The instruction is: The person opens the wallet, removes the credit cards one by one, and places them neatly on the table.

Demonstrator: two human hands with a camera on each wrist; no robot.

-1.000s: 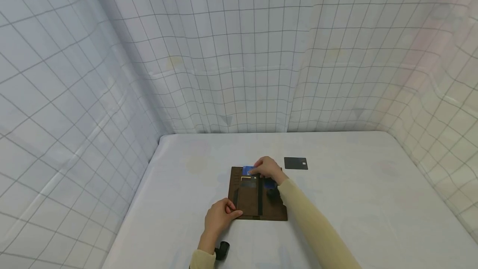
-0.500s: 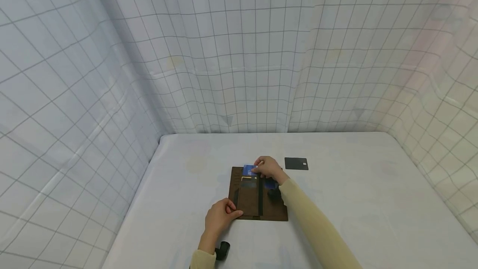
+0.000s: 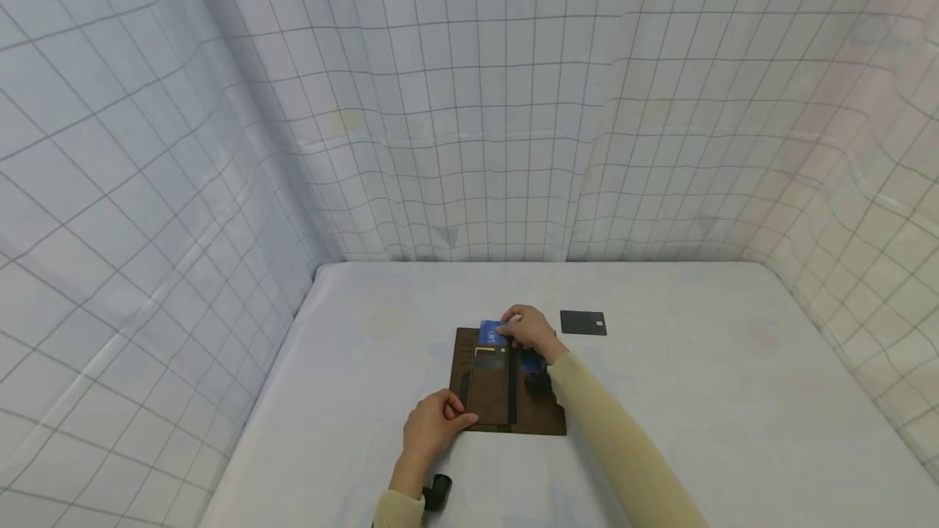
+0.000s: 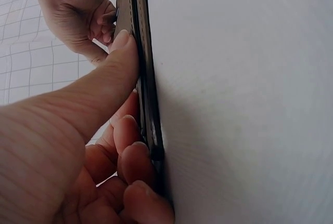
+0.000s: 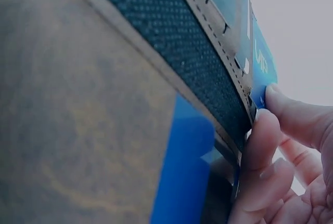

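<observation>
A brown leather wallet (image 3: 487,399) lies spread flat on the white table, a dark elastic band (image 3: 513,398) running down it. At its top left, my right hand (image 3: 530,329) pinches a blue card (image 3: 489,334) marked "VIP", which stands partly out of its slot; in the right wrist view the thumb (image 5: 291,112) is on the card's edge. My left hand (image 3: 429,429) grips the wallet's lower left corner, its thumb (image 4: 122,52) on the face and the other fingers curled at the edge. Dark cards (image 3: 489,359) sit in slots below the blue one.
A black card (image 3: 583,323) lies on the table (image 3: 682,365) beyond the wallet, to the right. Another blue card (image 5: 182,161) sits in the wallet's right half, partly behind my right hand. White grid-patterned curtains (image 3: 455,104) enclose the table at the back and sides.
The blue card has slid a little farther up out of its slot, my right hand moving slightly with it. My left hand and the wallet have stayed in place.
</observation>
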